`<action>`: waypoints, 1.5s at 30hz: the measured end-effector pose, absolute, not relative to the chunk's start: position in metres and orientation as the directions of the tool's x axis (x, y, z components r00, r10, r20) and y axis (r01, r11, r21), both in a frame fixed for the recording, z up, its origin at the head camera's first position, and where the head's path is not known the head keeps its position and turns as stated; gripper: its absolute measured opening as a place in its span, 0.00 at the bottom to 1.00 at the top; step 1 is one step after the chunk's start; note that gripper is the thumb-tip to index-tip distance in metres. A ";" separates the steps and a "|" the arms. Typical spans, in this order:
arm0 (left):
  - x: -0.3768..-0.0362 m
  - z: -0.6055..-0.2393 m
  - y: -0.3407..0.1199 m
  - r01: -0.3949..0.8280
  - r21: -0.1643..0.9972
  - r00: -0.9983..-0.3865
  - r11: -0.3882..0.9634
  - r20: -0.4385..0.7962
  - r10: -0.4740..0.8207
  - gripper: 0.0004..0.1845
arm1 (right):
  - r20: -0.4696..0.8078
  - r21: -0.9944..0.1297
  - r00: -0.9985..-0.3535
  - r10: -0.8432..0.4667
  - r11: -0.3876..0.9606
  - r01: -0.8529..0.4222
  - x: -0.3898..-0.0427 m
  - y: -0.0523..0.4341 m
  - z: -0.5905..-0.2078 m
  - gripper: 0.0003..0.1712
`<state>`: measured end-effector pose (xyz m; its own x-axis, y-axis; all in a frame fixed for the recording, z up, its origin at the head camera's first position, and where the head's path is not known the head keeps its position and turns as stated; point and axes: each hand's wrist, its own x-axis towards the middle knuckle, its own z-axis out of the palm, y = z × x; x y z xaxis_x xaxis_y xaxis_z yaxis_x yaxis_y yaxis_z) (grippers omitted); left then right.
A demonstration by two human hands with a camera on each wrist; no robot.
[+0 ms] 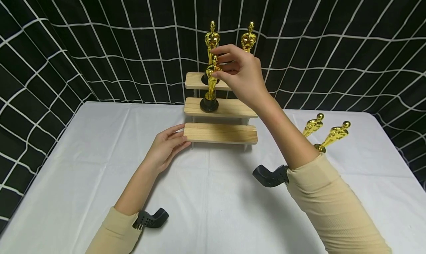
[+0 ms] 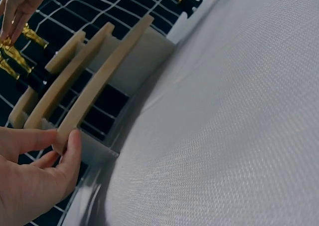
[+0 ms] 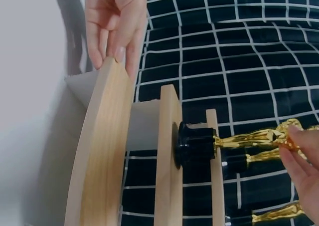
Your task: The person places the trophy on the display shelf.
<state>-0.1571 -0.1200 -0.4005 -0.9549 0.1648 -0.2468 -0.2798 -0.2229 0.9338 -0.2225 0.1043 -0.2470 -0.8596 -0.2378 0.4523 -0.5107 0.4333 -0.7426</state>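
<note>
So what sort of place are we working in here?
Likely a staged recording booth: white-gridded black backdrop behind and on both sides, a plain white tablecloth, and a dark device at each sleeve cuff.

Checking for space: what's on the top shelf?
Two statues. In the head view, the right hand hides the base of the right statue and right end of the shelf.

Place: looks like a staged recording booth, perhaps in a lab
Black backdrop (image 1: 133,61): bears white grid lines, encloses back and both sides
White tablecloth (image 1: 226,209): spreads within
Wrist cameras (image 1: 154,218): worn as a pair
</note>
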 end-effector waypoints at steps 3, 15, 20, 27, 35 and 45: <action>-0.157 -0.400 -0.120 -0.279 0.935 -0.955 -0.221 -0.246 0.162 0.30 | 0.444 -0.744 -0.863 -0.241 0.437 -0.505 -0.225 0.100 -0.250 0.23; -0.156 -0.400 -0.121 -0.275 0.935 -0.956 -0.223 -0.241 0.167 0.30 | 0.436 -0.740 -0.865 -0.247 0.448 -0.501 -0.226 0.092 -0.254 0.27; -0.156 -0.400 -0.121 -0.274 0.936 -0.956 -0.222 -0.242 0.164 0.30 | 0.430 -0.746 -0.867 -0.251 0.442 -0.498 -0.225 0.093 -0.254 0.28; -0.155 -0.400 -0.121 -0.248 0.942 -0.963 -0.227 -0.214 0.164 0.30 | 0.418 -0.763 -0.876 -0.240 0.430 -0.483 -0.219 0.100 -0.256 0.28; -0.157 -0.401 -0.121 -0.269 0.937 -0.957 -0.224 -0.234 0.170 0.30 | 0.418 -0.771 -0.883 -0.213 0.431 -0.469 -0.207 0.111 -0.262 0.28; -0.156 -0.399 -0.121 -0.282 0.935 -0.954 -0.217 -0.249 0.166 0.30 | 0.461 -0.791 -0.869 -0.182 0.359 -0.495 -0.185 0.124 -0.275 0.27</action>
<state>-0.1557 -0.1208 -0.3991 -0.9541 0.1662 -0.2490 -0.2817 -0.2174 0.9345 -0.1854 0.1240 -0.2752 -0.8688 -0.1818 0.4606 -0.4947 0.3590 -0.7914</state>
